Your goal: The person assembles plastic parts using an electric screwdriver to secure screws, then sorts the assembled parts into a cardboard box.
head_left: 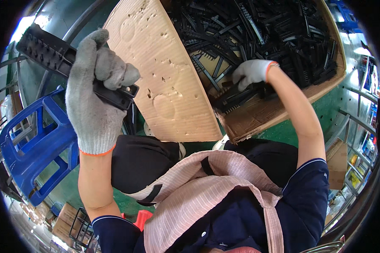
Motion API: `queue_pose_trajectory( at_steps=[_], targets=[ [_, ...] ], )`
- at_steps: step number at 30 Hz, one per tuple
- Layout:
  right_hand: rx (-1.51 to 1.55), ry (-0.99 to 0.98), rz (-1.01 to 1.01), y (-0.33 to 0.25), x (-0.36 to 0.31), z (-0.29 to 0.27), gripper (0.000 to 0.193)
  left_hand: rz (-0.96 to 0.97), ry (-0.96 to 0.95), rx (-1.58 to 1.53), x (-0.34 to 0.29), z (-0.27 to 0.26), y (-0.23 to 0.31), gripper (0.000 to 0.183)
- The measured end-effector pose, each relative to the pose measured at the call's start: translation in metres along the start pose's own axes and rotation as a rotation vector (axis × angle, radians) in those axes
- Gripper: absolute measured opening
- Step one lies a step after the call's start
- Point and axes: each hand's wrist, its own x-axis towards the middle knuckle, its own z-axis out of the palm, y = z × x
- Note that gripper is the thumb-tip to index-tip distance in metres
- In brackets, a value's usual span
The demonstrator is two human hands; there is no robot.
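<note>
My left hand [93, 97], in a white knit glove with an orange cuff, is raised at the left, its fingers closed around black plastic pieces. The long black plastic piece [44, 48] has rows of small pegs and points up and left out of the grip. A shorter end [118, 97] sticks out below the fingers. Gloved the same way, my right hand [252, 74] reaches into a cardboard box, fingers curled down on a black toothed strip [234, 99] near the box's near corner. Its fingertips are partly hidden.
Many loose black plastic strips [257, 29] fill the cardboard box [341, 59]. Its large worn flap [160, 76] folds out toward my left arm. Blue plastic stools [42, 139] stand at the left. Metal racks [361, 95] line the right, near a brown carton [337, 162].
</note>
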Motion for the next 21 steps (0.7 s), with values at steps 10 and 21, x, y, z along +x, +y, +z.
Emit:
queue_pose_trajectory(
  at_steps=[10, 21],
  targets=[
    [0.209, 0.470, 0.234, -0.024, 0.090, 0.072, 0.048, -0.010, 0.109, 0.139, -0.003, 0.008, -0.005, 0.034],
    [0.373, 0.341, 0.274, -0.045, 0.061, 0.038, 0.035, -0.035, 0.131, 0.223, -0.004, 0.008, -0.006, 0.036]
  ],
)
